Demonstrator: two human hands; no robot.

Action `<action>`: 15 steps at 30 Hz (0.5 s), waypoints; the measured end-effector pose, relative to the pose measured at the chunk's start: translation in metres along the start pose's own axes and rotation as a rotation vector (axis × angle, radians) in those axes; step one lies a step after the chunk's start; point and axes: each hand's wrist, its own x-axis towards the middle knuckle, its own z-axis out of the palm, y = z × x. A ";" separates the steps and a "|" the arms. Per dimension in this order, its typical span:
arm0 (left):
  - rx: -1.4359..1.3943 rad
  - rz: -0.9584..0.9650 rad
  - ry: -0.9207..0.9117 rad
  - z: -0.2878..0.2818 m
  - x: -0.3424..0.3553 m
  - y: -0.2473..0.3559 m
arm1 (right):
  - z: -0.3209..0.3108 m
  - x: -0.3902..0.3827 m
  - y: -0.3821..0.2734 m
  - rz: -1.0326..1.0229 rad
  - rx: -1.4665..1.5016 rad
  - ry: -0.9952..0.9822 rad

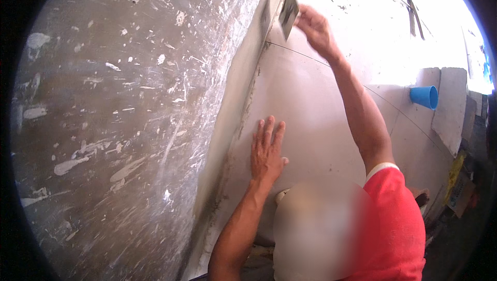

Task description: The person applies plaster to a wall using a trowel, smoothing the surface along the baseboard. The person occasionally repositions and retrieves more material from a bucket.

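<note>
My right hand [315,30] reaches far forward, its fingers closed around the back of a flat trowel [289,13]. The trowel's thin greyish plate is tilted on edge beside the foot of the wall, where a pale smoothed band [228,102] runs along the corner. Whether the blade touches that band I cannot tell. Nearer to me, my left hand [267,149] rests palm down on the light tiled floor [316,110], fingers stretched out and holding nothing. A rough, dirty line of mortar lies along the seam close to these fingers.
On the left rises a grey-brown wall [119,110] spattered with white. A blue cup [424,97] is on the floor at right, next to a pale slab [449,112]. Thin dark strips [412,17] lie farther off. Yellow material [454,177] and clutter line the right edge.
</note>
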 end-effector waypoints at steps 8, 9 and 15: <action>-0.023 -0.003 0.017 0.003 -0.001 -0.003 | -0.036 0.079 0.044 -0.007 -0.023 0.057; -0.007 0.004 0.027 0.003 -0.001 -0.003 | -0.036 0.084 0.046 -0.027 -0.006 0.040; -0.009 0.019 0.019 0.002 -0.001 -0.003 | -0.030 0.100 0.051 0.019 0.062 -0.005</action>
